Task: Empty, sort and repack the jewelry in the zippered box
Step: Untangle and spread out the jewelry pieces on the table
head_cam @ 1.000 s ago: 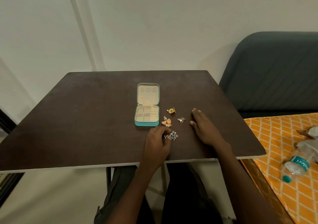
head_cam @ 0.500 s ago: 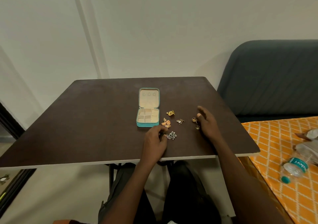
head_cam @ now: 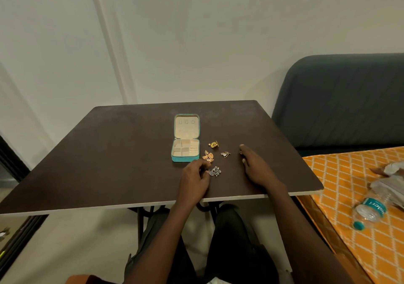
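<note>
The teal zippered jewelry box (head_cam: pixel 185 158) lies open mid-table, its lid (head_cam: pixel 187 126) flat behind it and its beige compartments looking empty. To its right on the table lie a gold piece (head_cam: pixel 213 144), orange-gold earrings (head_cam: pixel 208 156), a small silver piece (head_cam: pixel 225 154) and a silver earring cluster (head_cam: pixel 216 171). My left hand (head_cam: pixel 194 180) is curled, its fingertips pinching the left edge of the silver cluster. My right hand (head_cam: pixel 256 167) lies flat on the table. A small ring (head_cam: pixel 241 152) peeks out by its fingers.
The dark brown table (head_cam: pixel 109 157) has a white front edge close to my lap. At right stand a dark grey sofa (head_cam: pixel 341 100) and an orange patterned surface (head_cam: pixel 341 196) with a plastic water bottle (head_cam: pixel 369 211) and wrappers.
My right hand slid right and uncovered small rings, then came back left over them. My left hand stayed at the silver cluster. The view tilted slightly.
</note>
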